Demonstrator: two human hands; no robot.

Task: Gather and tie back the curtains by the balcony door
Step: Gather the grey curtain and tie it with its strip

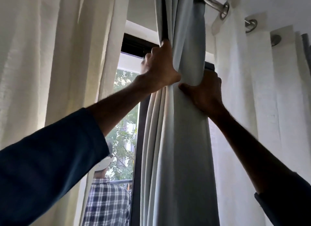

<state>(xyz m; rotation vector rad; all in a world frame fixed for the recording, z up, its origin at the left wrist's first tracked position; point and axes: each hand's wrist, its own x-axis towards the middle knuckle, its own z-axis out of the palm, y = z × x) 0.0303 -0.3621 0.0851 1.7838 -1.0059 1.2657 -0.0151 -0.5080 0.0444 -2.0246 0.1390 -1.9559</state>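
Observation:
A pale grey-blue curtain [176,141] hangs bunched into a narrow column in the middle of the view. My left hand [159,65] grips its left side high up, fingers curled round the folds. My right hand [205,91] grips the right side just below, thumb pressing into the front of the fabric. The two hands almost meet across the bundle. A cream curtain [58,74] hangs at the left, and a sheer white curtain [244,107] hangs at the right, partly behind my right arm.
A steel curtain rod [210,0] with metal eyelets runs across the top right. The dark balcony door frame [136,158] stands behind the bundle. Through the glass a person in a checked shirt [107,200] stands outside, with trees beyond.

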